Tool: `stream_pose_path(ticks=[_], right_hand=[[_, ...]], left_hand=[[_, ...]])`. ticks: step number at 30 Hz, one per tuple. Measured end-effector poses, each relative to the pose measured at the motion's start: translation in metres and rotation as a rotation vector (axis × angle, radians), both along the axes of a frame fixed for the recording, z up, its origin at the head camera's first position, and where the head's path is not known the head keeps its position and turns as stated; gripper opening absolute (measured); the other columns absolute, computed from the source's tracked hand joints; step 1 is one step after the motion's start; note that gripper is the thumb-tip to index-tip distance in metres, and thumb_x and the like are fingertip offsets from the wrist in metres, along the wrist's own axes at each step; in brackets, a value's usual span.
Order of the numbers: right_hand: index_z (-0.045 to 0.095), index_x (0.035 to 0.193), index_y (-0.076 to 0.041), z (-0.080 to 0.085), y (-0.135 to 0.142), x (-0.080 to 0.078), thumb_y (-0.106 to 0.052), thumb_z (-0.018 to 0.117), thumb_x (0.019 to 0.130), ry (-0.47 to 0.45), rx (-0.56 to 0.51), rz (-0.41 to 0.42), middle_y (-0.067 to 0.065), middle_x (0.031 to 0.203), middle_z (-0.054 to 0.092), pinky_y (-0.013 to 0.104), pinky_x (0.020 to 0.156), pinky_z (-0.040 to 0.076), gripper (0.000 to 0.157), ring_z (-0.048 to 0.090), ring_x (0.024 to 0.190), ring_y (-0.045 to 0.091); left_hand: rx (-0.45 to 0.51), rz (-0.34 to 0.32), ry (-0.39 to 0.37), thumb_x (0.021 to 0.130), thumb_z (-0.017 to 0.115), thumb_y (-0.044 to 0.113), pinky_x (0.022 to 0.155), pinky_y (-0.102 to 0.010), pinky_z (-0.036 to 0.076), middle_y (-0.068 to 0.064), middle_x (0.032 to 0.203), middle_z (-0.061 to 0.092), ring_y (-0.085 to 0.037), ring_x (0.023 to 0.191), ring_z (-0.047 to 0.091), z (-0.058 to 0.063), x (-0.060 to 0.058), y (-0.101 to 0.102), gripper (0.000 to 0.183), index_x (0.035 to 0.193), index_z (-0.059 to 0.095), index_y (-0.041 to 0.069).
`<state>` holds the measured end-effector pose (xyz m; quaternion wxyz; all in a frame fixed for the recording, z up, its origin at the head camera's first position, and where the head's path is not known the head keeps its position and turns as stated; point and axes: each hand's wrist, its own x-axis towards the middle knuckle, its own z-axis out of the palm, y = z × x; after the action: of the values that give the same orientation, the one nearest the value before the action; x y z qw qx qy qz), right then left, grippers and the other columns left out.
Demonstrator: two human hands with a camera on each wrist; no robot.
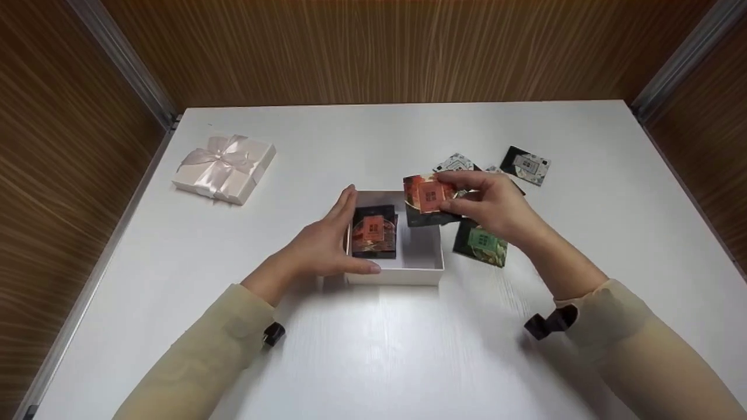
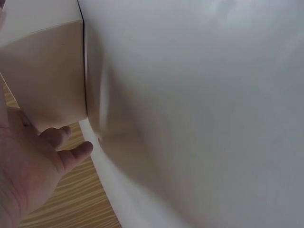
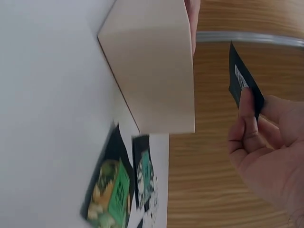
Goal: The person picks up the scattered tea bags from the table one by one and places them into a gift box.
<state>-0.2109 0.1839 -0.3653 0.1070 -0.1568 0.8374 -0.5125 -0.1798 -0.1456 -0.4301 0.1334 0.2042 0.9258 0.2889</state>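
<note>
A red and black packet [image 1: 419, 202] is held above the right part of a white box [image 1: 397, 277], pinched by the right hand [image 1: 496, 201].
Its picture side is turned up to the head camera, black end toward the person; its right edge is hidden by fingers, so its long way cannot be told. The box is touched by the left hand [image 1: 324, 248], thumb and fingers spread wide. Inside, another red packet [image 1: 373, 230] is seen by the left wall. A green packet [image 1: 481, 244] is partly covered.
</note>
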Motion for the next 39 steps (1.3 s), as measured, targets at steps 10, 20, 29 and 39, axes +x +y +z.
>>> stream_pose_path(ticks=[10, 20, 29, 39], right_hand=[[0.072, 0.140, -0.012, -0.012, -0.038, 0.003, -0.019, 0.081, 0.097, 0.058, 0.111, 0.038, 0.010, 0.127, 0.074, 0.024, 0.076, 0.056, 0.044, 0.073, 0.099, 0.021], [0.073, 0.137, -0.007, -0.022, -0.056, 0.002, -0.020, 0.082, 0.095, 0.193, 0.216, 0.086, 0.012, 0.127, 0.075, 0.042, 0.089, 0.058, 0.045, 0.072, 0.107, 0.026], [0.073, 0.135, -0.003, -0.030, -0.068, 0.000, -0.017, 0.083, 0.093, 0.285, 0.240, 0.153, 0.015, 0.126, 0.075, 0.050, 0.096, 0.057, 0.046, 0.073, 0.113, 0.032], [0.073, 0.134, -0.002, -0.037, -0.079, -0.005, -0.011, 0.081, 0.092, 0.352, 0.323, 0.220, 0.013, 0.116, 0.078, 0.047, 0.091, 0.058, 0.044, 0.075, 0.101, 0.029]], left_hand=[[0.033, 0.003, -0.013, 0.066, 0.075, 0.091, 0.115, -0.056, 0.041, 0.017, 0.174, -0.019, -0.039, 0.146, 0.045, 0.001, -0.001, 0.003, 0.147, 0.166, -0.019, 0.038], [0.027, 0.005, -0.024, 0.067, 0.076, 0.089, 0.115, -0.058, 0.041, 0.012, 0.176, -0.017, -0.041, 0.149, 0.041, 0.001, -0.001, 0.003, 0.148, 0.166, -0.020, 0.037], [0.047, 0.011, -0.031, 0.069, 0.076, 0.088, 0.115, -0.057, 0.040, 0.019, 0.174, -0.019, -0.039, 0.150, 0.040, -0.002, 0.001, 0.001, 0.145, 0.165, -0.021, 0.040], [0.045, 0.015, -0.015, 0.069, 0.076, 0.089, 0.113, -0.055, 0.044, 0.023, 0.172, -0.021, -0.038, 0.141, 0.051, -0.003, 0.002, -0.002, 0.145, 0.165, -0.020, 0.039]])
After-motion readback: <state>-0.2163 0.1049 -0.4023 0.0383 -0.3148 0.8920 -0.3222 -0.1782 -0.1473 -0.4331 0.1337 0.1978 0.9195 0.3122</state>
